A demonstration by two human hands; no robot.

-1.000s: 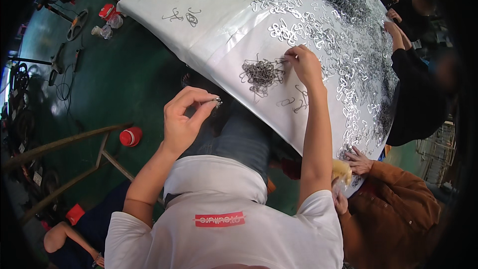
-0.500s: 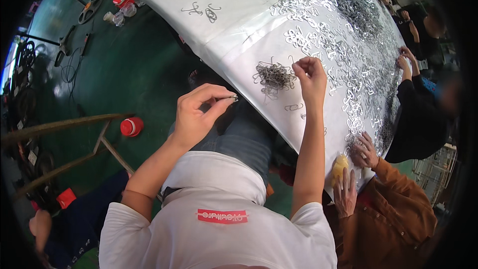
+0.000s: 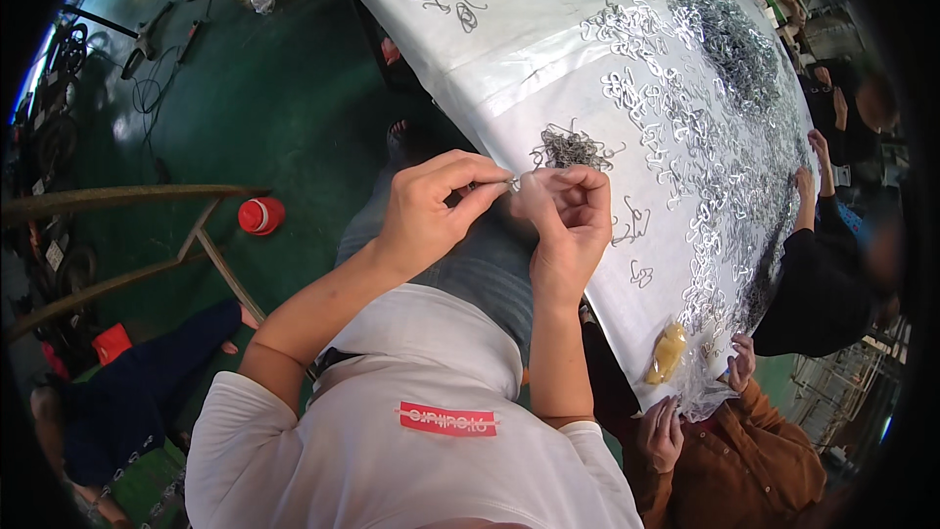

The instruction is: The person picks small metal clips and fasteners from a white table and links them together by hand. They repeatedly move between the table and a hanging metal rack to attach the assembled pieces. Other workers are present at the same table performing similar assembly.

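My left hand (image 3: 441, 198) is closed in a pinch on a small shiny metal piece (image 3: 513, 183), mostly covered by the fingertips. Against it, in front of the table edge, come the fingertips of my right hand (image 3: 571, 220), its thumb slightly blurred. Those right fingers are curled in a pinch too, and what they hold is hidden. Just beyond them lies a tangled heap of dark wire hooks (image 3: 571, 147) on the white-covered table (image 3: 529, 88). A few loose hooks (image 3: 634, 225) rest to the right of my right hand.
Bright metal hooks (image 3: 725, 49) spread widely over the table's far and right parts. At its near right corner, a co-worker's hands (image 3: 664, 434) are by a clear bag and a yellow object (image 3: 667, 353). A wooden frame (image 3: 127, 198) and a red container (image 3: 260, 216) stand at left.
My right hand has come back from beside the heap of hooks to meet my left hand, which moved slightly right. The co-worker's hands have shifted around the bag.
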